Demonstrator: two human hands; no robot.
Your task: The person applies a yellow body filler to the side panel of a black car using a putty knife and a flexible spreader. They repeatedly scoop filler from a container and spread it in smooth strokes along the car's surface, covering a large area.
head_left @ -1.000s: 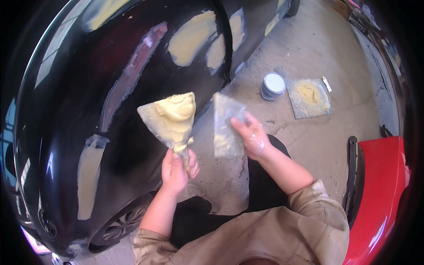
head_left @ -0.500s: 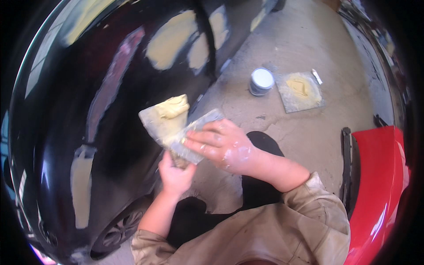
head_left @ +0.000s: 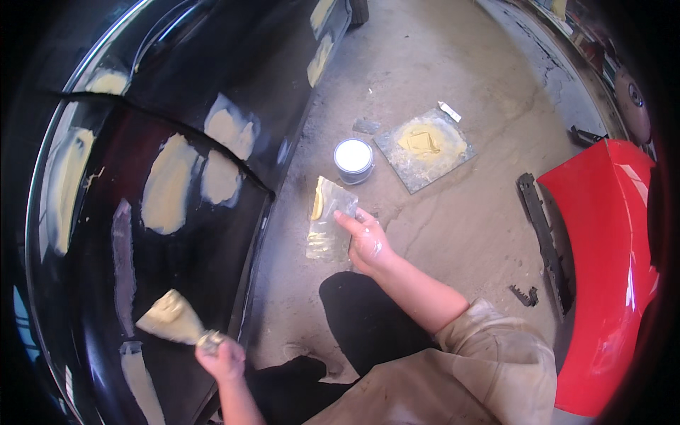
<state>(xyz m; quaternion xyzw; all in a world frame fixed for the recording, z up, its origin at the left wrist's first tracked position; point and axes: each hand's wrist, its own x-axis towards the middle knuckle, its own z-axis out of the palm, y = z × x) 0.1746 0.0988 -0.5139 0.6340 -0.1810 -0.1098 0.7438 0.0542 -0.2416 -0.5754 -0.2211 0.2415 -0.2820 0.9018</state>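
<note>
1. Filler-loaded putty knife [head_left: 172, 318]: its broad blade is coated with pale yellow paste and lies against the lower part of the black car body panel [head_left: 191, 269], low at the left of the view.
2. Left hand [head_left: 223, 359]: the fingers are wrapped shut around the putty knife's handle, just below the blade.
3. Right hand [head_left: 367, 243]: it grips a flat, clear rectangular spreader [head_left: 329, 218] by its right edge, thumb on top; the spreader is tilted above the concrete floor [head_left: 453, 234], with a streak of yellow paste along its upper left edge.
4. The black panel carries several dull yellow filler patches [head_left: 168, 185], some ringed with grey sanded paint.
5. On the floor beyond the right hand stands a round tin with a white lid [head_left: 353, 159], and just to its right lies a square mixing board [head_left: 423, 147] smeared with yellow paste.
6. A red car body part [head_left: 613, 269] leans at the right, with a dark trim strip [head_left: 544, 237] lying beside it.
</note>
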